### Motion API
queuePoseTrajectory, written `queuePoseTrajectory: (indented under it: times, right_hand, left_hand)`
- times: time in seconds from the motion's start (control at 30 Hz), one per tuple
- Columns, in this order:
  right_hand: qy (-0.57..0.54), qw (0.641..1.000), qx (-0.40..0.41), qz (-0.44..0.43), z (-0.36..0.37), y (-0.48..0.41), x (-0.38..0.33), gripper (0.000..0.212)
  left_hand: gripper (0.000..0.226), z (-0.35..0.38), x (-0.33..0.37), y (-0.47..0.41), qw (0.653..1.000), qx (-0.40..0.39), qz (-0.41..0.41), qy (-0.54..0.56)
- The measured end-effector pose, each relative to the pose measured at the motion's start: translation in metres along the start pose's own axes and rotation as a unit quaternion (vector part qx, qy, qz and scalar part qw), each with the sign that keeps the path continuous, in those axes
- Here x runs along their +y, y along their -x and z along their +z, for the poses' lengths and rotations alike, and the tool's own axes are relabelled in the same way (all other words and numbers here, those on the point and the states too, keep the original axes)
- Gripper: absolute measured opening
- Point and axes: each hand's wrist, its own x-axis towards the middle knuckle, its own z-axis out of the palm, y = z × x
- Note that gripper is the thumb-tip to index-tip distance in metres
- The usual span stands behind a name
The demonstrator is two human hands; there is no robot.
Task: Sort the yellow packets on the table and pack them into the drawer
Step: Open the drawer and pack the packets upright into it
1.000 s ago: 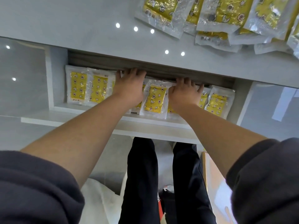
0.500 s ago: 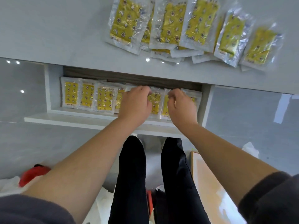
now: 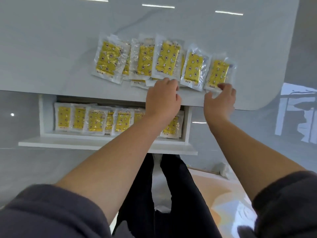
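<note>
A: Two hands at the table edge. Right hand pinching the near edge of the rightmost packet; long axis points away from it.
B: Left hand?
A: Fingers curled on the middle packets. Drawer open below.

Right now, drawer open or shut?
Open. The drawer is pulled out below the table edge, with a row of yellow packets showing inside.
</note>
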Motion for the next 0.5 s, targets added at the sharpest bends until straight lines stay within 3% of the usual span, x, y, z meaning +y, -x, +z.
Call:
queuePoseTrajectory:
  times: [0.17, 0.3, 0.5]
  right_hand:
    - [0.032, 0.994, -0.038, 0.096, -0.016, -0.049, -0.004, 0.058]
    - [0.069, 0.988, -0.101, 0.094, -0.012, -0.075, -0.008, 0.075]
    - [0.104, 0.984, -0.118, 0.079, -0.012, -0.102, -0.012, 0.085]
  left_hand:
    - [0.030, 0.013, 0.027, -0.032, 0.998, 0.034, -0.020, -0.039]
    - [0.039, 0.031, 0.037, -0.053, 0.996, 0.038, -0.024, -0.074]
    - [0.044, 0.050, 0.054, -0.067, 0.991, 0.062, -0.062, -0.102]
